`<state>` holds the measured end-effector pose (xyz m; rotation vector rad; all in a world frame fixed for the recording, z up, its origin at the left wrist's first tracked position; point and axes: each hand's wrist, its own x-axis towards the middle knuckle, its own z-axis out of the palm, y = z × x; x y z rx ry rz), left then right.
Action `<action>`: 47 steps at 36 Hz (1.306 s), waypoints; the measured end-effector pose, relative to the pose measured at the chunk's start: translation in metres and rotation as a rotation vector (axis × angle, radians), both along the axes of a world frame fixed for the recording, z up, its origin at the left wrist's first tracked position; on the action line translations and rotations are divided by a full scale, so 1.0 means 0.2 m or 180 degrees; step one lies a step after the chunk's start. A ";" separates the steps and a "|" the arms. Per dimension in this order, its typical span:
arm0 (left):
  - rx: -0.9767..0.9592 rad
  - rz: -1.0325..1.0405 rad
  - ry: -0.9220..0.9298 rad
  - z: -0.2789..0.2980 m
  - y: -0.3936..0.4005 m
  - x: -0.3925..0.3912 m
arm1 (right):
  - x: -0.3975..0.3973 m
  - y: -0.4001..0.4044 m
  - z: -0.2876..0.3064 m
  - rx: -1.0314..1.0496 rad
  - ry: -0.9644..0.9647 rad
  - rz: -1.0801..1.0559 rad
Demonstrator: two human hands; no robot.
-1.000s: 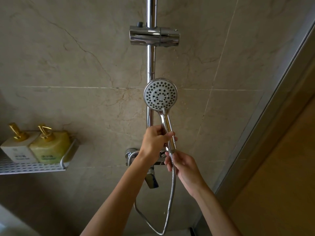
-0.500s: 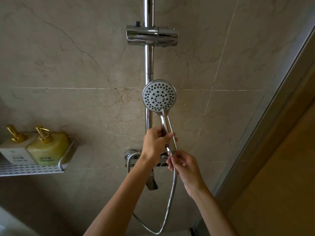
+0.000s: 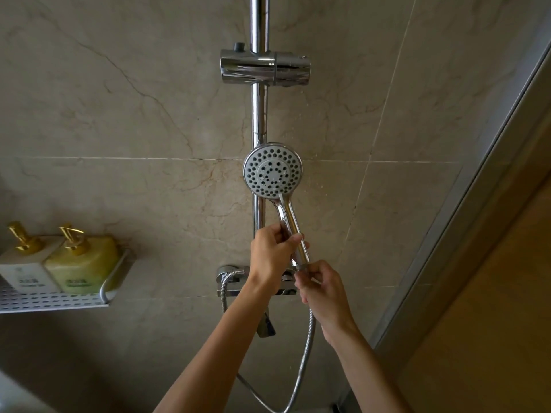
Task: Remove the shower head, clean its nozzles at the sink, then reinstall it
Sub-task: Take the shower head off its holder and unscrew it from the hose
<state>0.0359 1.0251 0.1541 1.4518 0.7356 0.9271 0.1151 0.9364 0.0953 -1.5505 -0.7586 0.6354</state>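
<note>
The chrome shower head (image 3: pixel 272 169) points its grey nozzle face towards me, in front of the vertical slide rail (image 3: pixel 258 120). My left hand (image 3: pixel 272 253) grips its handle at mid length. Just below, my right hand (image 3: pixel 323 289) pinches the hose nut at the bottom end of the handle. The metal hose (image 3: pixel 307 347) hangs from there in a loop and runs back up to the mixer valve (image 3: pixel 231 278), which my arms partly hide. The chrome holder (image 3: pixel 265 67) on the rail stands bare above.
A perforated metal shelf (image 3: pixel 53 298) on the left wall carries a white pump bottle (image 3: pixel 25 271) and a yellow-green pump bottle (image 3: pixel 82 268). A glass shower partition with a metal frame (image 3: pixel 465 204) runs along the right. Marble tiles cover the wall.
The shower head has sunk slightly and both hands keep their hold. My right hand's fingers have shifted a little around the hose nut.
</note>
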 end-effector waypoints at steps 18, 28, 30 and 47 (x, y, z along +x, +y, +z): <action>-0.0025 0.0140 0.0005 -0.01 -0.03 -0.02 | 0.03 -0.06 -0.02 0.0480 0.0513 0.0502; -0.0186 -0.0015 -0.0094 -0.01 -0.05 -0.06 | 0.09 -0.11 0.04 0.0141 0.1038 0.1579; -0.0185 -0.0019 -0.0082 -0.02 -0.05 -0.07 | 0.09 -0.11 0.04 0.0055 0.0948 0.1573; 0.0074 0.0436 0.0019 0.00 -0.07 -0.07 | 0.00 -0.09 -0.04 0.0183 0.0119 0.0362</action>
